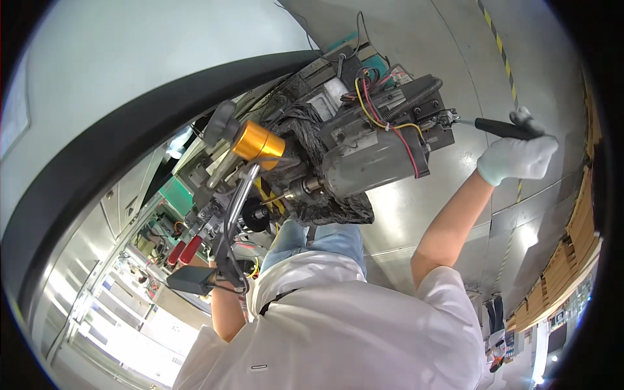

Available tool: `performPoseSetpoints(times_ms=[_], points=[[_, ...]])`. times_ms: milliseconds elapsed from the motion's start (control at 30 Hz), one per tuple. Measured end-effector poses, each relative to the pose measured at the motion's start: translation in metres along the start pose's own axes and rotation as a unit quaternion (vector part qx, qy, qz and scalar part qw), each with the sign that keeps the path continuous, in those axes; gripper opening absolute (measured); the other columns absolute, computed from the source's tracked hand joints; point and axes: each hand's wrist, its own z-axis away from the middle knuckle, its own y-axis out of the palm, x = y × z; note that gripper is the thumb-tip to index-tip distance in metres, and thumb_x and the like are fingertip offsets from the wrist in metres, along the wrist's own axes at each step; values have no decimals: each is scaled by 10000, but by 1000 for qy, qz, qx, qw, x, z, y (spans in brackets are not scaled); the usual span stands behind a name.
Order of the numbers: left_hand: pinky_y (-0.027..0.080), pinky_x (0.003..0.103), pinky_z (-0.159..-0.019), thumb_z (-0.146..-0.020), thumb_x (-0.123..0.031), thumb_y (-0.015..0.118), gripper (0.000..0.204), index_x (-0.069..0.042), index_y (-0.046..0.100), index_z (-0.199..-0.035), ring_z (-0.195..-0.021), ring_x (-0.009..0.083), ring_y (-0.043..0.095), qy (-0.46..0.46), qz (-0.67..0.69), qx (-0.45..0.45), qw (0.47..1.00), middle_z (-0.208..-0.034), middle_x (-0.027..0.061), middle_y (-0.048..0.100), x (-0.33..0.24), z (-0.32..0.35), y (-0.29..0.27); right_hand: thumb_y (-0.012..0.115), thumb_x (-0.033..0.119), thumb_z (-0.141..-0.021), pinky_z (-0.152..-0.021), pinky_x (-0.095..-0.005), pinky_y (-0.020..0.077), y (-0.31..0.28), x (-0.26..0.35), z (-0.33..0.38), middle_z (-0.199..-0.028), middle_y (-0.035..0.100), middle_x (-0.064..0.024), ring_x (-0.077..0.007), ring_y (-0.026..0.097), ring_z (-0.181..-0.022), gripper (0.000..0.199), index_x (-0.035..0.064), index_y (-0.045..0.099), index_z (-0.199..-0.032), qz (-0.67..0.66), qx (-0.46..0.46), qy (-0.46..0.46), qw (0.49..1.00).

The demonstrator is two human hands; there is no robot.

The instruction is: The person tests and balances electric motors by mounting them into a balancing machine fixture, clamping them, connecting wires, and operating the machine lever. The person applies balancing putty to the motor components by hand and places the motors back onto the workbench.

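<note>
Right hand (pixel 517 156), gloved, clenched round black-handled screwdriver (pixel 504 128), tip at the motor assembly (pixel 370 146) just left of it. Left hand hidden below; grip impossible to tell. Wires still attached; fastening seemingly unfinished.

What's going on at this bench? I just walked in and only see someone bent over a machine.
A person in a white shirt works on a grey motor assembly with coloured wires. Their gloved right hand grips a black-handled tool whose tip meets the assembly's side. The left hand is hidden behind a metal lever with a gold knob; only its forearm shows.
</note>
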Motion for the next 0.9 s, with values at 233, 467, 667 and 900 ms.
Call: performPoseSetpoints(times_ms=[233, 467, 667, 900], points=[[596, 404, -766, -988, -252, 536, 337, -7, 612, -1206, -869, 272, 681, 40, -43, 90, 994, -1062, 161, 689, 19, -38, -9, 467, 178, -975, -714, -426, 561, 1, 40, 19, -719, 608, -158, -278, 633, -669, 336, -15, 497, -703, -116, 47, 124, 984], [458, 332, -681, -982, -328, 523, 277, -99, 657, -904, -757, 133, 542, 152, -153, -67, 974, -836, -17, 600, -6, 3, 60, 397, 306, -1047, -1041, -425, 430, -33, -6, -17, -1074, 637, -134, -262, 597, -1075, 383, -9, 610, -1088, -123, 167, 236, 949], [473, 373, -843, -999, -330, 436, 396, -2, 651, -1058, -940, 258, 622, 212, -126, 30, 969, -977, 158, 662, 10, -28, 54, 509, 342, -990, -1093, -423, 404, -32, -102, -10, -1287, 600, -84, -246, 542, -1213, 428, 70, 556, -1317, -267, 162, 533, 786], [366, 351, -1087, -1039, -376, 403, 547, 66, 498, -1347, -1297, 317, 506, 286, -102, 146, 942, -1336, 242, 568, 7, -5, 31, 328, 379, -1032, -1169, -402, 309, -94, 6, 115, -1404, 541, -118, -272, 473, -1329, 548, 18, 462, -1421, -250, 297, 425, 818]])
